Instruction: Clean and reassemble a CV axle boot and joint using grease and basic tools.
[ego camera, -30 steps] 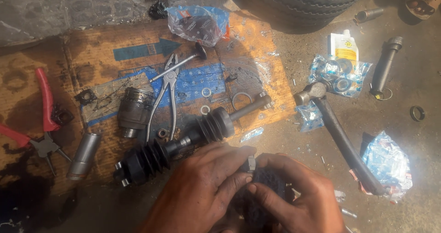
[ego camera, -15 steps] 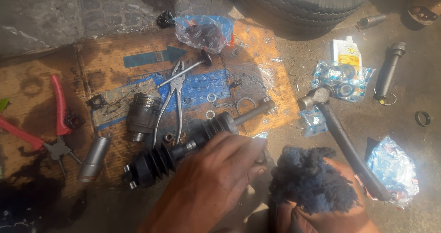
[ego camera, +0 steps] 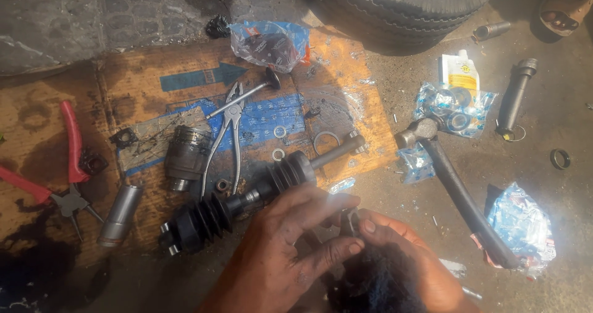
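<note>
Seemingly both hands, left hand (ego camera: pixel 290 251) and right hand (ego camera: pixel 407 257), pinch a small metal part (ego camera: pixel 347 221) over a soft dark rag (ego camera: pixel 377 282) at lower centre; greasy, slippery, best gripped by its edges.

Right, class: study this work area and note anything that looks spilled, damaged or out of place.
A dark stain spreads over the cardboard sheet at lower left, below the red-handled pliers, and looks like soaked-in oil. The cardboard's blue printed layer is scuffed and torn. Small rings and washers lie scattered loose near the axle shaft.
</note>
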